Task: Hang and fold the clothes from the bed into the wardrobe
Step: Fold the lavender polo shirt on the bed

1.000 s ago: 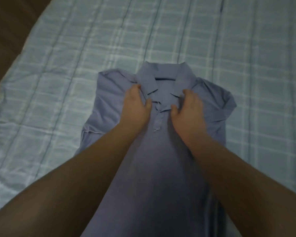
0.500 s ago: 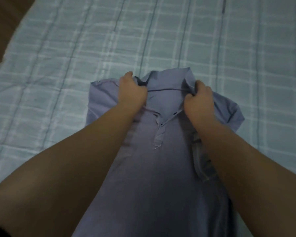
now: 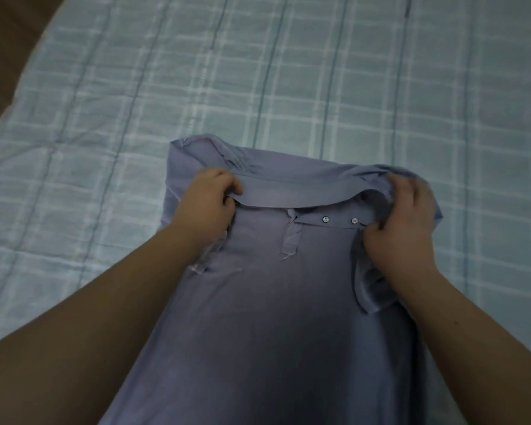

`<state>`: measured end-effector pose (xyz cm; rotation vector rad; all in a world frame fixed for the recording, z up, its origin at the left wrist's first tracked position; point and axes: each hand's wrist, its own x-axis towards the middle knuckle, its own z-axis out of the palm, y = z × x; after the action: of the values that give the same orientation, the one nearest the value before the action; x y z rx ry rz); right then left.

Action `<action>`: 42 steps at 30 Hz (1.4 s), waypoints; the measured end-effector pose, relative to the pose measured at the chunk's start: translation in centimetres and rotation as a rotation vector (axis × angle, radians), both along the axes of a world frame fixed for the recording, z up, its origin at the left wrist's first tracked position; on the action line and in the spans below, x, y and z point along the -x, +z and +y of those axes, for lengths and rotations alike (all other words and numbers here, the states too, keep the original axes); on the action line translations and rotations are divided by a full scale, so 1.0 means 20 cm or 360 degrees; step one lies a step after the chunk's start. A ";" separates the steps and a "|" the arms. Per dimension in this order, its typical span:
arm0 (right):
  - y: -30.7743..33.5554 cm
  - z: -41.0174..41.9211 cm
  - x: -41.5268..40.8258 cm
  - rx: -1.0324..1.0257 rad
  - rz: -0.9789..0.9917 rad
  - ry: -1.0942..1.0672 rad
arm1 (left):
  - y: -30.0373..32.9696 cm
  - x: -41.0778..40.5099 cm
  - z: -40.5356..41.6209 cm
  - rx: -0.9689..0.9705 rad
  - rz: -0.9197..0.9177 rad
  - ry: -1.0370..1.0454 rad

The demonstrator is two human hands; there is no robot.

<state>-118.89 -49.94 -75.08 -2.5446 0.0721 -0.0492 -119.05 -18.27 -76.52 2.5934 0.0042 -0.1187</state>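
Since a second ago both hands have left the chest of the polo shirt (image 3: pixel 288 302), taken its shoulders and drawn the collar end back toward the bed's near edge, so the placket with two pale buttons (image 3: pixel 339 220) now lies sideways across the fold. The left hand (image 3: pixel 207 207) pinches the collar band; the right hand (image 3: pixel 406 219) has its grip curled round bunched cloth at the other shoulder. This looks like the fold's first crosswise turn. Soft, limp lavender knit drapes over a quilted, pale blue checked bedspread (image 3: pixel 319 87), mid-bed.
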 end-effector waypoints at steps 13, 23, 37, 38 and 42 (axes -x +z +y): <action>0.09 0.06 -0.24 -0.0652 0.0378 -0.0324 | 0.08 -0.09 -0.08 0.0163 0.0083 0.0252; 0.06 0.05 -0.06 0.0452 0.0200 0.0454 | 0.10 -0.01 -0.15 -0.0333 0.0001 -0.0139; 0.07 0.06 0.23 0.0421 0.0119 0.0672 | 0.14 0.28 -0.32 -0.0619 0.0199 -0.0298; 0.11 0.07 0.32 0.0375 0.0094 0.0685 | 0.18 0.37 -0.32 -0.0613 0.0178 -0.0316; 0.22 0.09 0.79 0.0264 0.0062 0.0776 | 0.27 0.81 -0.26 -0.0546 0.0205 -0.0360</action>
<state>-134.63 -48.13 -70.77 -2.6560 -0.5566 0.1916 -135.25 -23.51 -71.20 2.9158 -0.2423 -0.3984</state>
